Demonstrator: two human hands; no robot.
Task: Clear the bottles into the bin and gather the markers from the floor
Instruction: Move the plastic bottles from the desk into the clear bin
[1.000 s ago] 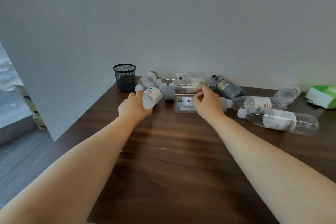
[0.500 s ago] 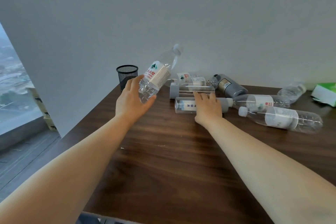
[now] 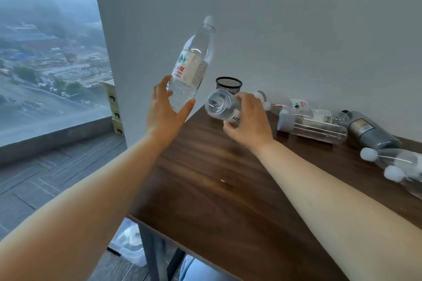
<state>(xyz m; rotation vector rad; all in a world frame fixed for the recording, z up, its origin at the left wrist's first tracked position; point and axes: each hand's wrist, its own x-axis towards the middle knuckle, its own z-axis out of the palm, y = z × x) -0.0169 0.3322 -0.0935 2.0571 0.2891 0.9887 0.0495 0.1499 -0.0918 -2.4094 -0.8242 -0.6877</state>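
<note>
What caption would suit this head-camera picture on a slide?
Left hand lifts a clear labelled plastic bottle; right hand holds another clear bottle above the dark wooden table.

Clear labelled bottle (image 3: pixel 191 68) raised upright-tilted, second clear bottle (image 3: pixel 222 105) base-forward, other bottles (image 3: pixel 311 122) lying on table

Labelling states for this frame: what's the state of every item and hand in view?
Clear labelled water bottle: capped, lifted, tilted, in left hand.
Clear round bottle: lifted, base toward camera, in right hand.
Black mesh cup: upright.
Grey bottle: lying on brown wooden table.
</note>
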